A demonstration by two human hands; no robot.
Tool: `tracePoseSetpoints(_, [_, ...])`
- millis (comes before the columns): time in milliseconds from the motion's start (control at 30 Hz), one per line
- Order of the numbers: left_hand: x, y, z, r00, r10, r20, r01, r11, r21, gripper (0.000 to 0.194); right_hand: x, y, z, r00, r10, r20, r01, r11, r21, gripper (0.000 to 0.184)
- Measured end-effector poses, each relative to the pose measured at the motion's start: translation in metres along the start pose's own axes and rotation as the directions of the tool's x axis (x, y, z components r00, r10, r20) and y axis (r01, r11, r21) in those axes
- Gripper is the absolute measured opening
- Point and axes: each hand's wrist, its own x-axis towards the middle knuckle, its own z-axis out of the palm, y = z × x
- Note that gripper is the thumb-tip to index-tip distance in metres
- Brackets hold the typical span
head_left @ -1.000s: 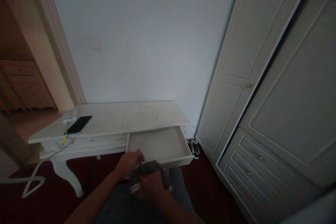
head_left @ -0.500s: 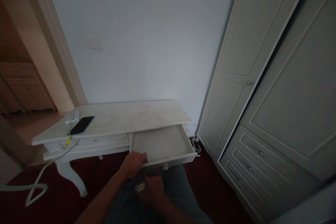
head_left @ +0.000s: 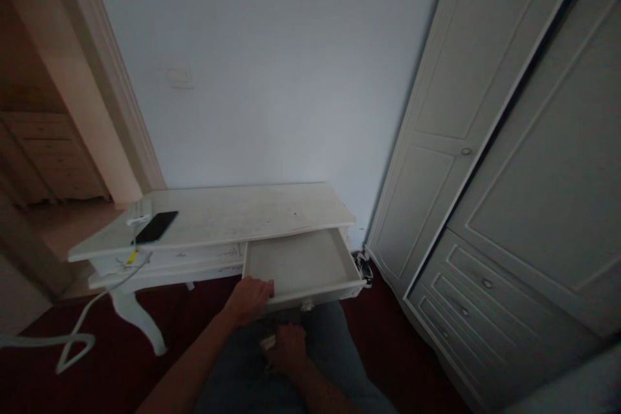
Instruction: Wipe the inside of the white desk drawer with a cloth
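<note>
A pulled-out drawer (head_left: pixel 301 262) of the white table (head_left: pixel 233 207) stands in front of me with a bare bottom. My left hand (head_left: pixel 250 299) is closed over the left part of its front edge, thumb and fingers on the rim. Below the drawer front, over my lap, my right hand (head_left: pixel 287 346) is closed round a pale crumpled cloth (head_left: pixel 268 341), of which only a small part shows. The drawer knob (head_left: pixel 307 305) sticks out just above the right hand.
A dark phone (head_left: pixel 158 227) and a white power strip (head_left: pixel 140 212) lie at the table's left end. A white cable (head_left: pixel 80 323) hangs down there. To the right stands a grey wardrobe (head_left: pixel 436 207); black-and-white shoes (head_left: pixel 363 268) sit on the red carpet (head_left: pixel 383 343) beside the drawer.
The view has turned slightly left, so everything sits a little further right. My right hand and the cloth have shifted slightly; my left hand keeps its hold on the drawer.
</note>
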Motion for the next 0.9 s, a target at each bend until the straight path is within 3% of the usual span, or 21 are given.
tracePoseSetpoints(133, [0.0,0.0,-0.001,1.0,0.001,0.01,-0.001,1.0,0.011,0.053,-0.005,-0.006,-0.009,0.993,0.027,-0.115,-0.006,0.984,0.176,0.02])
tracePoseSetpoints(300, [0.001,0.002,-0.001,1.0,-0.015,0.009,0.015,1.0,0.004,0.056,-0.012,-0.023,-0.033,0.944,0.064,-0.325,0.062,0.929,0.365,0.013])
tracePoseSetpoints(400, [0.001,0.002,0.0,1.0,-0.022,0.007,0.022,1.0,0.008,0.055,-0.012,-0.024,-0.039,0.965,0.046,-0.257,0.024,0.964,0.265,0.013])
tracePoseSetpoints(533, [0.001,0.002,0.001,1.0,-0.019,0.013,0.019,1.0,0.022,0.049,-0.011,-0.016,-0.029,0.994,0.062,-0.093,-0.053,0.994,0.101,0.027])
tracePoseSetpoints(633, [0.0,0.003,-0.001,1.0,-0.017,0.018,0.016,1.0,0.024,0.05,-0.01,-0.01,-0.017,0.995,0.061,-0.081,-0.05,0.989,0.138,0.026])
tracePoseSetpoints(733, [-0.001,0.004,-0.004,1.0,-0.02,0.02,0.019,0.999,0.027,0.056,-0.008,-0.009,-0.011,0.987,0.052,-0.153,-0.006,0.959,0.284,0.02])
tracePoseSetpoints(833, [-0.001,0.004,-0.004,1.0,-0.022,0.02,0.021,0.999,0.032,0.06,-0.006,-0.005,-0.019,0.936,0.183,-0.301,0.002,0.85,0.526,0.024])
tracePoseSetpoints(900, [0.0,0.003,-0.002,1.0,-0.021,0.02,0.021,0.999,0.025,0.063,-0.005,0.006,-0.037,0.84,0.397,-0.371,-0.025,0.709,0.705,0.033])
